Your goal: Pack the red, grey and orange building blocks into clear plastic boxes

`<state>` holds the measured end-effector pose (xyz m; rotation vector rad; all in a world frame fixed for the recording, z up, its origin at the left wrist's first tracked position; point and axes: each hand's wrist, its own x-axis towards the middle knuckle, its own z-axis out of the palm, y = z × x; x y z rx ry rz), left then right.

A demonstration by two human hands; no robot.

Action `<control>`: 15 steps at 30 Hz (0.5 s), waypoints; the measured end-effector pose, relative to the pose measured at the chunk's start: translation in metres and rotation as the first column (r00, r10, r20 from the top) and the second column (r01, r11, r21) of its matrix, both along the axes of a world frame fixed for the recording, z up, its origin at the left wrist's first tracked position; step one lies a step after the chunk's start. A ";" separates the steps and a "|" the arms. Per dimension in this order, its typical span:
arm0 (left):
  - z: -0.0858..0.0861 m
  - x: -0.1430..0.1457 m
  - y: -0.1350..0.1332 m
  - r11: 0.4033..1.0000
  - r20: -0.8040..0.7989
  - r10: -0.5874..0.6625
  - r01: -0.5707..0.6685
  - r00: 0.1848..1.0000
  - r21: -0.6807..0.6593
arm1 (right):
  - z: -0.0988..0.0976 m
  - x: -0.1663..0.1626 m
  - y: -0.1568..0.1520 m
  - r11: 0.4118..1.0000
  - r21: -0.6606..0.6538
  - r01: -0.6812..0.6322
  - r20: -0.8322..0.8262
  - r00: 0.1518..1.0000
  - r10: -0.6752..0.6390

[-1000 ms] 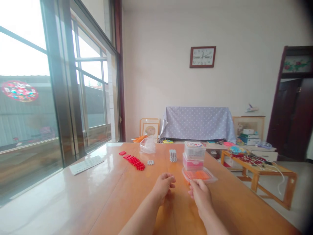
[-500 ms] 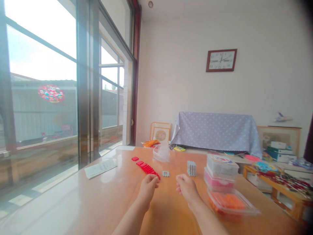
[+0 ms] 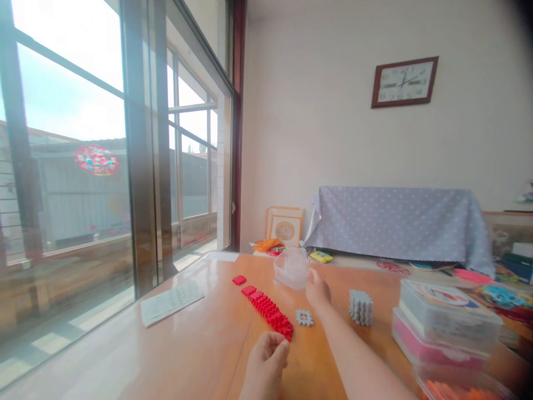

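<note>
My right hand reaches out over the table, its fingers curled at the right edge of a clear plastic container and seeming to grip its rim; the fingertips are partly hidden. My left hand is closer to me with fingers curled and thumb against the index finger. Nothing shows in it. Just beyond it runs a slanting row of overlapping red interlocking pieces, with one separate red piece past its far end. A grey interlocking piece lies flat right of the row. Farther right stands a stack of grey pieces.
Stacked lidded plastic boxes are at the table's right, with a tub of orange pieces in front. A printed sheet lies at left. Windows line the left side. A cloth-covered object stands beyond the table.
My right hand has moved forward from beside the grey stack to the clear container. My left hand remains closed near the red row's near end. The view has shifted.
</note>
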<state>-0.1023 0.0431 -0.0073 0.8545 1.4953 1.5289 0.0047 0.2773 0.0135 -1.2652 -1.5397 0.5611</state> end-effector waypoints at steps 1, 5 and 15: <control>-0.002 -0.001 0.002 1.000 -0.005 -0.006 0.006 1.000 -0.003 | 0.000 -0.001 0.008 1.000 0.005 -0.003 0.052 0.999 0.003; -0.003 -0.003 0.002 0.999 -0.010 -0.040 0.039 0.999 -0.005 | 0.000 -0.002 0.030 0.999 0.000 -0.033 0.231 0.972 0.032; 0.014 -0.006 -0.012 1.000 -0.035 -0.026 0.026 0.999 -0.010 | 0.002 -0.007 0.050 0.997 0.027 -0.067 0.483 0.875 0.046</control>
